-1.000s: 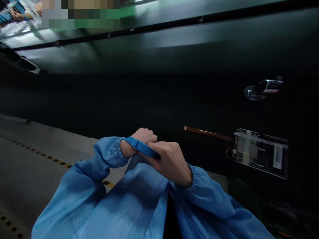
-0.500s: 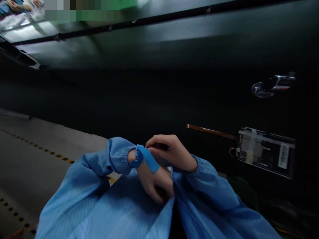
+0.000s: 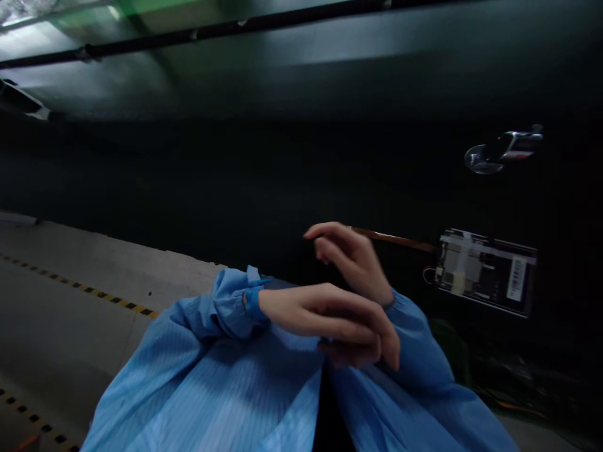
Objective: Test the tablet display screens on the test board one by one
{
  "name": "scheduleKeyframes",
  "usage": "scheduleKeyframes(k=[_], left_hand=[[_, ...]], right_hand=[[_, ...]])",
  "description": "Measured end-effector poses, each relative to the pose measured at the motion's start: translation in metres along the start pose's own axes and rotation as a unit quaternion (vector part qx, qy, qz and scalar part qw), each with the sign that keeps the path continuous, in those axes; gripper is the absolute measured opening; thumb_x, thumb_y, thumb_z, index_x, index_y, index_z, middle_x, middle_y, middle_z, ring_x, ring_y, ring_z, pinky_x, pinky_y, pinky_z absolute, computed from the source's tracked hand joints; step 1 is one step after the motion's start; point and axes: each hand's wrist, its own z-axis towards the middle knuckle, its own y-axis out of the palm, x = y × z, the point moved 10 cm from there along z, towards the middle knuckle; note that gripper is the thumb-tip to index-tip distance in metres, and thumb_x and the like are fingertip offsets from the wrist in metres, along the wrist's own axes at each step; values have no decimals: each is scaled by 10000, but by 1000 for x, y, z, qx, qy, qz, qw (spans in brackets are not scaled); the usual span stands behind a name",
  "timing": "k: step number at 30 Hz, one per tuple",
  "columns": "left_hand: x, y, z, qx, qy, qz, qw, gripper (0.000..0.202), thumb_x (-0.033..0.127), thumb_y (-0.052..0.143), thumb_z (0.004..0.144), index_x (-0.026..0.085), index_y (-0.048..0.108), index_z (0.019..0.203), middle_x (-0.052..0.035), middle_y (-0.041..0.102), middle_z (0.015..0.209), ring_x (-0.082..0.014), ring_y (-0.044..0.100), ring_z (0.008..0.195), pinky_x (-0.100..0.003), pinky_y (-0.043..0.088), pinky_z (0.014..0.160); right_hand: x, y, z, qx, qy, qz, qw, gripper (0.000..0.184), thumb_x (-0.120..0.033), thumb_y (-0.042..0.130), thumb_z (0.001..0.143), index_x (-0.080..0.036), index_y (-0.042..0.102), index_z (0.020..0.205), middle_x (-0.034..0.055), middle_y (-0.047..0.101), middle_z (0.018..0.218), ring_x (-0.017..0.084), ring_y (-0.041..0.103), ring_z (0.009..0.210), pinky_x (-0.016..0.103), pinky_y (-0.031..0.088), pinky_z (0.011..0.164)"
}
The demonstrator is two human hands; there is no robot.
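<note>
A blue wristband (image 3: 255,304) wraps my left wrist at the edge of the blue sleeve. My left hand (image 3: 332,319) hangs in front of my chest, fingers loosely bent and holding nothing visible. Just beyond it, my right hand (image 3: 355,258) is raised over the dark surface, its thumb and fingers apart with nothing between them. Behind the right hand runs a thin copper-coloured ribbon cable (image 3: 396,238), its far end partly hidden by that hand. The cable joins an electronic panel (image 3: 487,271) with tape strips and a barcode label, lying to the right.
A clear, shiny object with a round disc (image 3: 484,159) lies on the black bench top (image 3: 211,176) at the upper right. A dark bar (image 3: 277,20) crosses the back. On the left is grey floor (image 3: 85,326) with yellow-and-black tape.
My right hand has left the wristband and moved up and right, its fingers opening. My left hand has turned and swung right. The view has shifted slightly.
</note>
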Motion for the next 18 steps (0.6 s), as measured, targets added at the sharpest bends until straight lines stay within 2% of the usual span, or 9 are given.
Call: scheduleKeyframes(k=[2, 3, 4, 6, 8, 10, 13, 15, 18], left_hand=[[-5, -23, -3, 78, 3, -9, 997, 154, 255, 462, 959, 181, 597, 957, -32, 554, 766, -131, 519, 622, -254, 408, 535], [-4, -39, -6, 139, 14, 21, 990, 156, 264, 481, 951, 168, 604, 944, -32, 554, 753, -130, 520, 635, -251, 416, 554], [-2, -55, -10, 205, 27, 65, 976, 148, 253, 496, 940, 158, 609, 930, -29, 554, 745, -128, 520, 646, -249, 429, 581], [9, -79, -18, 313, 65, 150, 936, 121, 208, 508, 916, 152, 615, 909, -25, 561, 757, -122, 522, 665, -247, 447, 616], [23, -90, -23, 368, 110, 204, 901, 122, 162, 501, 898, 159, 622, 911, -30, 587, 803, -125, 547, 712, -249, 468, 656], [34, -95, -29, 406, 144, 232, 872, 131, 137, 506, 883, 172, 629, 911, -30, 611, 841, -130, 572, 756, -251, 483, 690], [44, -103, -44, 472, 176, 256, 825, 120, 140, 545, 873, 192, 645, 914, -25, 629, 857, -136, 591, 794, -255, 494, 731], [48, -107, -55, 510, 197, 275, 791, 102, 157, 570, 874, 202, 653, 911, -18, 630, 862, -135, 592, 793, -250, 492, 728], [61, -105, -73, 565, 258, 313, 718, 98, 142, 604, 859, 211, 664, 890, -11, 621, 874, -123, 572, 797, -228, 472, 723]], right_hand=[[-24, -42, -26, 171, -37, -82, 981, 152, -176, 490, 963, -198, 638, 935, 2, 617, 788, 100, 545, 642, 227, 443, 582], [-40, -49, -42, 220, -71, -130, 964, 163, -161, 487, 960, -209, 634, 909, 3, 622, 787, 106, 556, 659, 234, 443, 596], [-55, -43, -54, 224, -110, -179, 952, 160, -145, 497, 950, -217, 631, 902, 4, 634, 797, 110, 570, 676, 241, 446, 615], [-68, 1, -66, 110, -160, -268, 944, 127, -139, 525, 932, -215, 627, 923, 1, 652, 756, 116, 588, 645, 251, 447, 613], [-64, 45, -72, 25, -179, -331, 926, 101, -219, 535, 952, -182, 623, 918, 11, 658, 696, 127, 599, 603, 263, 433, 574], [-56, 70, -71, 18, -190, -365, 911, 207, -283, 480, 993, -159, 613, 894, 21, 670, 687, 130, 619, 609, 266, 436, 573], [-47, 89, -66, 32, -230, -393, 890, 303, -269, 364, 1040, -153, 590, 874, 9, 664, 677, 121, 619, 604, 265, 436, 568], [-43, 100, -66, 26, -265, -407, 874, 292, -230, 348, 1040, -144, 581, 887, 2, 656, 685, 117, 619, 606, 264, 435, 549], [-36, 114, -69, 21, -293, -435, 851, 214, -156, 400, 1002, -129, 577, 884, -7, 642, 679, 114, 620, 589, 264, 429, 510]])
